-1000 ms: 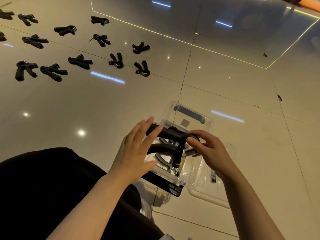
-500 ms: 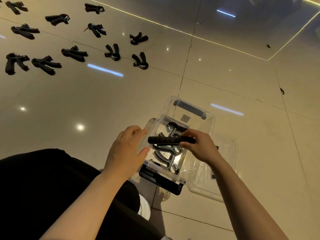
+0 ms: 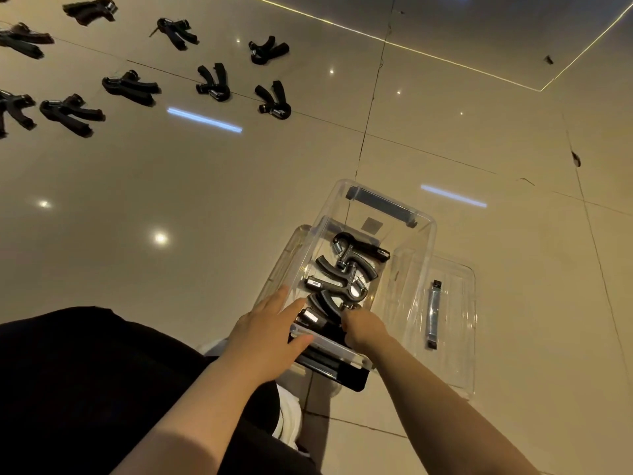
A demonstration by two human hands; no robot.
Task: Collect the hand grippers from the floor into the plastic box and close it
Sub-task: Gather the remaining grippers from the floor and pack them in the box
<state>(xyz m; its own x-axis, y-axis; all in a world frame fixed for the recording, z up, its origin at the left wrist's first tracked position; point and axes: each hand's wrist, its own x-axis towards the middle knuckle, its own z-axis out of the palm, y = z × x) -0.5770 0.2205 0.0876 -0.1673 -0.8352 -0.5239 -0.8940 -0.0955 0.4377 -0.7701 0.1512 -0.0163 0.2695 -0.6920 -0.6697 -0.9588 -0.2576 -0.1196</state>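
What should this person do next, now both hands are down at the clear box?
Probably let go and draw the right hand out of the plastic box, then reach for a hand gripper on the floor. The right hand is low inside, seemingly setting one among those already packed, the left hand rests on the rim, and many remain outside.

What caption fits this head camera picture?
Both hands, left hand and right hand, reach into the plastic box of hand grippers; more wait on the floor.

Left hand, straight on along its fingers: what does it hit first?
Most likely the clear plastic box: the left hand lies flat at its near-left rim, fingers pointing up-right into the opening. Continuing, it would probably meet the black hand grippers with metal springs piled inside; depth is unclear.
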